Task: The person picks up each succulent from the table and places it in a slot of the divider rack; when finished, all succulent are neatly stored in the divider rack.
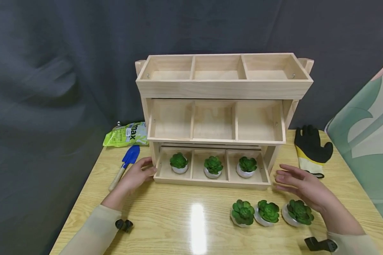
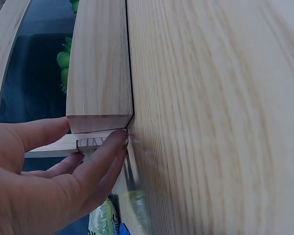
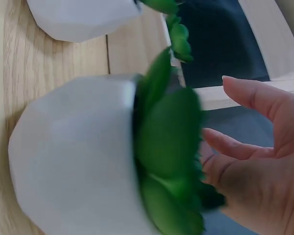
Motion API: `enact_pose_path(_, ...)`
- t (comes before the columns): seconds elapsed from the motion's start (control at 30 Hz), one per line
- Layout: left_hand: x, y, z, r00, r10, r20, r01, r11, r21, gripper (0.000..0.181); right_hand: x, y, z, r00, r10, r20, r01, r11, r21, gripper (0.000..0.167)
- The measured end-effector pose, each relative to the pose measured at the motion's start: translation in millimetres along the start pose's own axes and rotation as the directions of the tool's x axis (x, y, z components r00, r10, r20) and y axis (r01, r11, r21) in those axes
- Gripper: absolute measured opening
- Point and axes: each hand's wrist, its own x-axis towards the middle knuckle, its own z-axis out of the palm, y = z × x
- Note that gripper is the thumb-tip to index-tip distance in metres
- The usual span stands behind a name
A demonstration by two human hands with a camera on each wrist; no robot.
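Note:
A three-tier wooden plant stand (image 1: 225, 90) stands on the table, each tier split into three compartments. My left hand (image 1: 139, 176) grips the lower left corner of its bottom tier. In the left wrist view, the thumb and fingers of the left hand (image 2: 63, 181) lie around the wooden corner and leg. My right hand (image 1: 304, 186) is held just off the stand's lower right corner, fingers apart and holding nothing. Potted succulents, such as this one (image 1: 213, 166), sit one per bottom compartment. Three more potted succulents (image 1: 268, 212) stand on the table, the rightmost close to my right hand.
A blue trowel (image 1: 129, 156) and a green plastic bag (image 1: 124, 135) lie left of the stand. On the right lies a black and yellow work glove (image 1: 312, 150). A dark curtain (image 1: 67, 88) hangs behind the wooden table (image 1: 159, 219). Both upper tiers hold no plants.

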Motion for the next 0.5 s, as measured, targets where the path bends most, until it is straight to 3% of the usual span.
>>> enact_pose_path(0.1,1.4,0.3,-0.1,1.0,0.001,-0.003,-0.001,1.0,0.004,0.065,-11.1,5,-6,0.998,-0.053,-0.046,0.054,0.998,0.019,0.073)
enact_pose_path(0.17,2.0,0.8,0.2,1.0,-0.001,-0.003,0.001,1.0,0.004,0.065,-20.3,8,-12,0.99,-0.109,-0.084,0.115,0.991,0.066,0.058)
enact_pose_path(0.27,2.2,1.5,0.5,1.0,-0.006,-0.002,0.006,1.0,0.002,0.064,-35.0,14,-20,0.966,-0.222,-0.131,0.243,0.954,0.178,0.039)
enact_pose_path(0.4,2.4,1.4,0.5,1.0,-0.012,-0.003,0.012,1.0,-0.009,0.064,-50.2,21,-26,0.927,-0.327,-0.183,0.364,0.901,0.237,0.042)
enact_pose_path(0.5,2.8,0.4,0.2,1.0,-0.01,-0.005,0.01,1.0,-0.017,0.064,-58.2,28,-29,0.917,-0.336,-0.213,0.376,0.908,0.185,0.045)
